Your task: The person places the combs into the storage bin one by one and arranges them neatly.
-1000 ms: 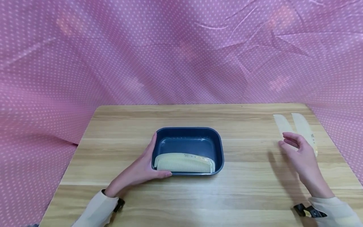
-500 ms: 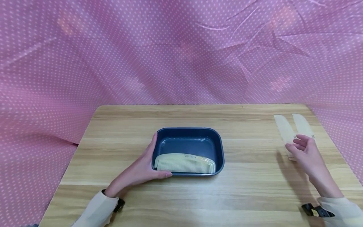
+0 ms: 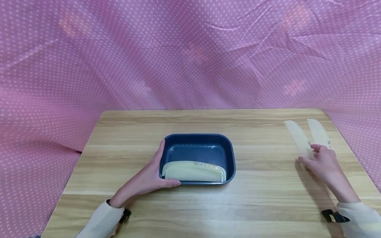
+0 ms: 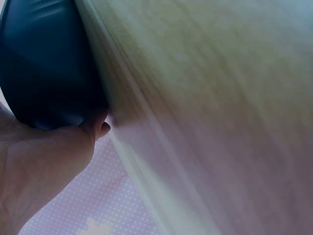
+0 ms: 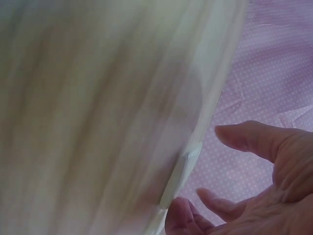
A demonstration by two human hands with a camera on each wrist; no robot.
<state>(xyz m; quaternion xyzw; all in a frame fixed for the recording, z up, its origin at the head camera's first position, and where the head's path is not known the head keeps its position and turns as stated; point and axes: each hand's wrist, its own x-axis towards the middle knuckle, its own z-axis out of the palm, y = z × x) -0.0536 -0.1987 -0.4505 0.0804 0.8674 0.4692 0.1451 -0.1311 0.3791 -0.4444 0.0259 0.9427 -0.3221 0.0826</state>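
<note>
A dark blue rectangular tray (image 3: 197,136) stands mid-table, with a pale cream comb (image 3: 193,170) lying along its near wall. My left hand (image 3: 148,177) grips its near left corner, the thumb along the front and the fingers at the left side. The left wrist view shows the hand (image 4: 49,156) against the dark tray wall (image 4: 49,54). Two more pale combs lie at the right: an inner one (image 3: 298,137) and an outer one (image 3: 319,132). My right hand (image 3: 322,162) is at the inner comb's near end, thumb and fingers spread either side; a fingertip seems to touch it.
The combs lie on a light wooden table (image 3: 208,211). Pink dotted cloth (image 3: 190,59) hangs behind and beside the table. The outer comb is close to the table's right edge. A dark band (image 3: 334,216) is on the right wrist.
My right hand has moved right and slightly nearer, to the inner comb's near end. That comb's far end has swung a little left. Left hand and tray stay still.
</note>
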